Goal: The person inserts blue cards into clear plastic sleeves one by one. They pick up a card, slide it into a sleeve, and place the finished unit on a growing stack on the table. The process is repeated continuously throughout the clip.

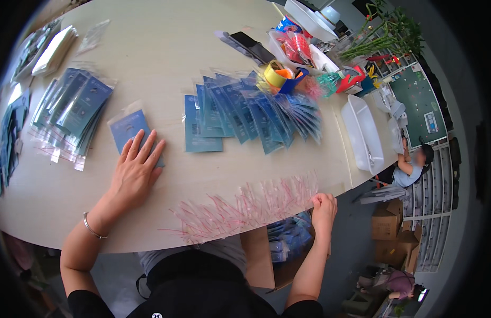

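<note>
My left hand (135, 177) lies with its fingers stretched out over the lower part of a blue card in a clear bag (130, 126), pressing it against the table. At the table's near edge, my right hand (324, 206) is closed in a pinch at the right end of a long row of clear zip bags (245, 206) with red strips. It seems to grip one bag there, though the fingertips partly hide it. Beyond the row, bagged blue cards (229, 108) are fanned out across the middle. Another pile of bagged blue cards (76, 106) rests to the left.
Under the table edge stands an open cardboard box (259, 259) of blue packets. Yellow tape (274, 74), a phone (251, 45) and a white tray (359, 132) are at the far right. White stacked packets (54, 50) lie far left. A person (409, 167) sits farther off.
</note>
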The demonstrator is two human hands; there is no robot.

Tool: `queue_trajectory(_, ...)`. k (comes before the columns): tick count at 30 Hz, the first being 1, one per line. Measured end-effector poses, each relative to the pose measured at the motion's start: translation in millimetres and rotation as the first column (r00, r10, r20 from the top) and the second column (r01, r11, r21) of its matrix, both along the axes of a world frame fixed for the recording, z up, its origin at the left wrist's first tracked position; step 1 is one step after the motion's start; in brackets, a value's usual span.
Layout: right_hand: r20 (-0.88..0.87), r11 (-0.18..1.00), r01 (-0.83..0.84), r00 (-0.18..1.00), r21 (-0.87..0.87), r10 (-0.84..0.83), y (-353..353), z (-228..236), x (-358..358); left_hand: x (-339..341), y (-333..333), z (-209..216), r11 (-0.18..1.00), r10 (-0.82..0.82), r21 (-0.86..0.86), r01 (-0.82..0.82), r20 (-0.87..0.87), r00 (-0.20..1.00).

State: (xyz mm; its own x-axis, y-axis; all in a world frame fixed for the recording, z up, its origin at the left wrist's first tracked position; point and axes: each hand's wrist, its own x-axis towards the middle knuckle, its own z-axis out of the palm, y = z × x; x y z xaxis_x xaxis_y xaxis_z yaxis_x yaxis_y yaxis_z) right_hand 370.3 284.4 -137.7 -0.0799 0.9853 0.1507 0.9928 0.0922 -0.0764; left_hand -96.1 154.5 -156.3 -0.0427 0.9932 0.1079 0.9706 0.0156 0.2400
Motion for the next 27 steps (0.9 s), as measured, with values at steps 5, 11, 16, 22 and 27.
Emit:
queue_trajectory(5, 0.189, 0.974, -0.028, 0.982, 0.225, -0.016, 0.5, 45.8, -60.2, 0.6, -14.0, -0.4, 0.999, -0.026, -0.019, 0.027, 0.051, 0.998)
queue_trajectory(11, -0.499, 0.678, -0.734, 0.570, 0.049, 0.653, -13.7, 33.5, -218.8, 3.7, -19.8, 3.1, 1.000, -0.005, -0.016, 0.007, 0.145, 0.989)
queue_trajectory(16, -0.566, 0.479, -0.875, 0.363, 0.065, 0.740, -9.6, -8.3, -290.3, 3.9, -19.8, -1.8, 0.997, -0.037, 0.074, 0.028, 0.123, 0.992)
queue_trajectory(22, -0.274, 0.082, -0.939, -0.014, 0.334, 0.962, -0.5, -16.4, -295.9, 3.2, -20.0, 0.7, 0.998, -0.016, 0.068, -0.001, 0.251, 0.968)
queue_trajectory(27, -0.343, 0.166, -0.935, 0.051, 0.314, 0.938, -9.6, -22.8, -291.3, -15.5, -30.3, 5.5, 0.990, -0.129, 0.109, 0.091, 0.424, 0.896)
